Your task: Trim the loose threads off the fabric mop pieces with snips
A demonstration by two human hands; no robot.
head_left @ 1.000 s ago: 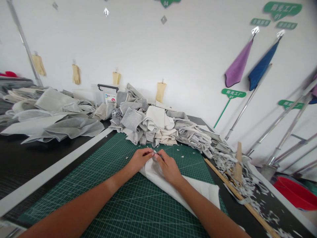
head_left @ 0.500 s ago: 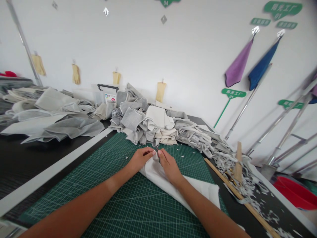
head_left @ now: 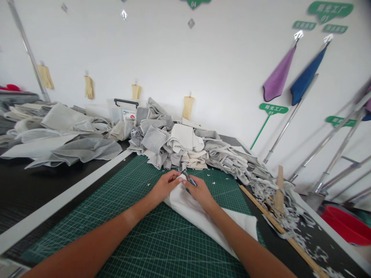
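A folded white cloth lies slantwise on the green cutting mat, partly under my right forearm. My left hand pinches the cloth's far corner between thumb and fingers. Close beside it, my right hand is closed round small thread snips with a bluish handle. Their dark tip points away from me, right at the pinched corner. Whether the blades are apart is too small to tell.
Behind the mat rises a heap of grey and white cloths. More cloths spread over the table at left. On the right lie wooden strips and cloth scraps. A clear box stands against the wall.
My right hand has turned and shifted slightly right, so the bluish handle of the snips now shows. My left hand keeps its pinch on the cloth corner, almost unmoved.
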